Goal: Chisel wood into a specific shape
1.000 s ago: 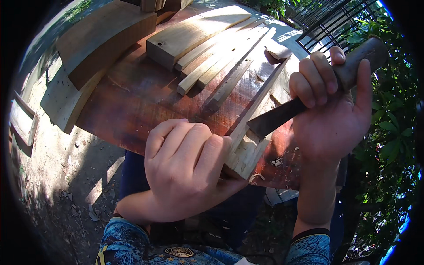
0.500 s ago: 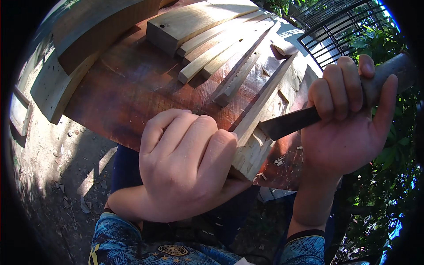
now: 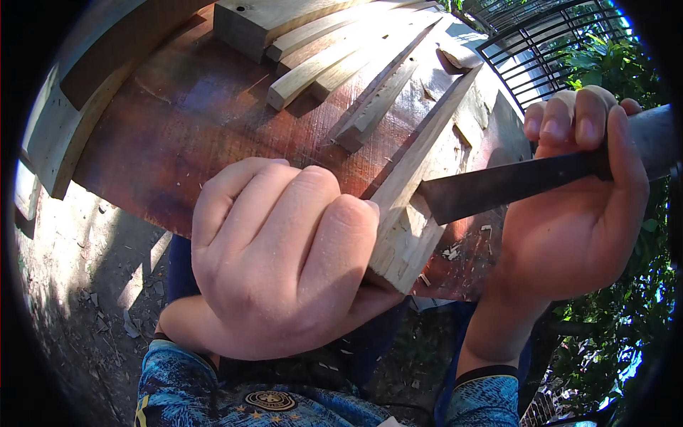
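My left hand (image 3: 284, 263) is closed round the near end of a long pale piece of wood (image 3: 403, 245), its thumb running underneath. Roughly cut facets and a notch mark that end of the wood. In my right hand (image 3: 569, 220), palm up, is a knife (image 3: 512, 183) with a dark, flat, square-ended blade and a thick grey round handle (image 3: 653, 139). My fingers curl around where blade and handle meet. The blade's end rests against the wood at the notch, just right of my left hand.
The wood lies on a reddish-brown tabletop (image 3: 163, 135). Several pale wooden strips (image 3: 306, 80) and a thick block (image 3: 242, 32) lie farther off. Chips (image 3: 452, 251) are scattered near the right edge. Curved boards (image 3: 107, 78) stand at left; leaves and a black metal grille (image 3: 548, 46) are at right.
My right hand has shifted right and closer to me, so more of the blade shows. The blade's end stays at the notch. My left hand keeps its hold as the view shifts slightly.
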Demonstrator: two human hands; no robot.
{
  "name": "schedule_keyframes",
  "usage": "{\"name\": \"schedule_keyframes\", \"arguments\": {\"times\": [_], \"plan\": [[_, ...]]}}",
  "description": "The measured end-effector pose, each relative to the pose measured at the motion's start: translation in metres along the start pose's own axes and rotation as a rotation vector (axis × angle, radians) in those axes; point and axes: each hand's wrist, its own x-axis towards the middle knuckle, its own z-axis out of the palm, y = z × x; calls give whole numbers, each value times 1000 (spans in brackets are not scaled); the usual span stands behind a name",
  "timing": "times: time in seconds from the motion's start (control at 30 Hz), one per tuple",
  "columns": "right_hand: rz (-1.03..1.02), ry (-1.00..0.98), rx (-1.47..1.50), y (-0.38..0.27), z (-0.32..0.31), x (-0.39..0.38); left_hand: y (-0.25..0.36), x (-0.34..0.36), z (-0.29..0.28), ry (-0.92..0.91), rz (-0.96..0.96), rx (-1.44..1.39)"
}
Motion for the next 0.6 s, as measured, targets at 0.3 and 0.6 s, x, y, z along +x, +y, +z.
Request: {"name": "schedule_keyframes", "arguments": {"times": [0.3, 0.6], "plan": [[-252, -120, -224, 5, -5, -3, 3, 2, -5, -47, -39, 13], [-222, 0, -317, -7, 14, -24, 2, -3, -3, 14, -52, 18]]}}
